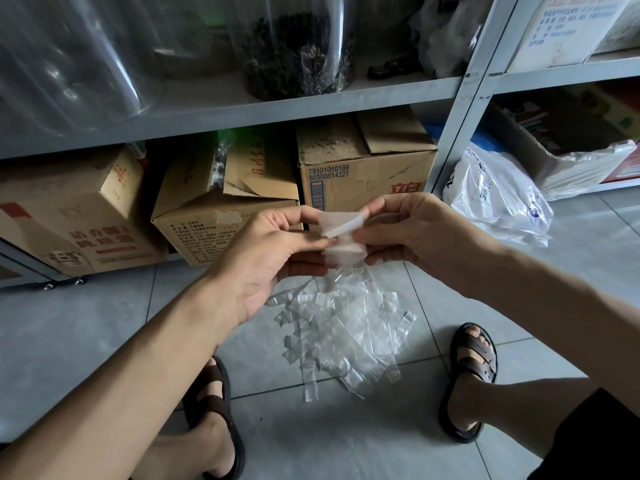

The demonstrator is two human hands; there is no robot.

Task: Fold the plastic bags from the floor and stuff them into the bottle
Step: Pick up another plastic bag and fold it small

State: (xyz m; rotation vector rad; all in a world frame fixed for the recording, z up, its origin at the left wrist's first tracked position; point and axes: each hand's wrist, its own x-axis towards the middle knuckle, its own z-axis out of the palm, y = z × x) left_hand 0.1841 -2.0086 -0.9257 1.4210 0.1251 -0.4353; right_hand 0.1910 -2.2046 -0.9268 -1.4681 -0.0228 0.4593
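Note:
A small, whitish, folded plastic bag [343,239] is held up in front of me between both hands. My left hand [266,258] pinches its left edge with thumb and fingers. My right hand [415,230] pinches its right edge. Below them, a loose heap of clear plastic bags [346,334] lies on the grey tile floor between my feet. I cannot make out the bottle for the bags; a large clear container [69,60] lies on the shelf at top left.
Metal shelving [242,112] stands ahead, with a jar of dark contents [298,50] on it and cardboard boxes [363,164] underneath. A crumpled white bag [495,195] sits on the floor at the right. My sandalled feet [472,379] flank the heap.

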